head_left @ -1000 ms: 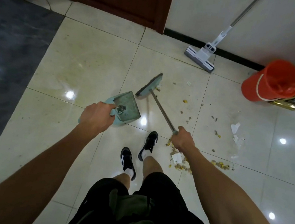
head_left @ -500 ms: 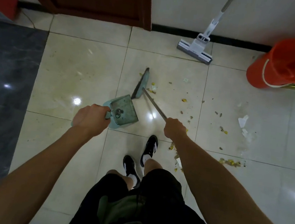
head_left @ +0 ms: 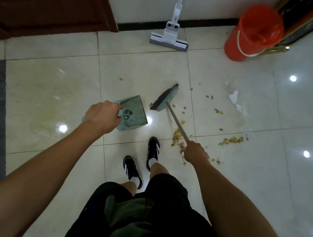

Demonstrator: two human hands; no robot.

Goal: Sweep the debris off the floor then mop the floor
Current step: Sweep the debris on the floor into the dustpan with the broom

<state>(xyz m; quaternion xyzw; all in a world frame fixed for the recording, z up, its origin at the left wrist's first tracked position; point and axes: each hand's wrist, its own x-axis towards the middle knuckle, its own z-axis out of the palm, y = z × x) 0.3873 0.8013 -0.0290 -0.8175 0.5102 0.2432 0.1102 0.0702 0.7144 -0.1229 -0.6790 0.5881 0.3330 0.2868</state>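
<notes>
Head view | your left hand (head_left: 100, 116) grips dustpan (head_left: 132, 113); right hand (head_left: 195, 151) grips broom (head_left: 165, 97) | debris (head_left: 178, 138) right of dustpan | tilt pan lip flat, draw short strokes toward it

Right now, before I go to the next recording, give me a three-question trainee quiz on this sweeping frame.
1. True or false: the mop is in use on the tiles.
2. Multiple choice: what does the right hand grip? A) the orange bucket B) the broom handle C) the dustpan
3. Fill in: the dustpan, held by the left hand, sits to the ____ of the broom head.

Key
1. False: the mop stands against the wall, untouched.
2. B.
3. Left; most debris lies right of the broom handle, none clearly in the dustpan.
</notes>
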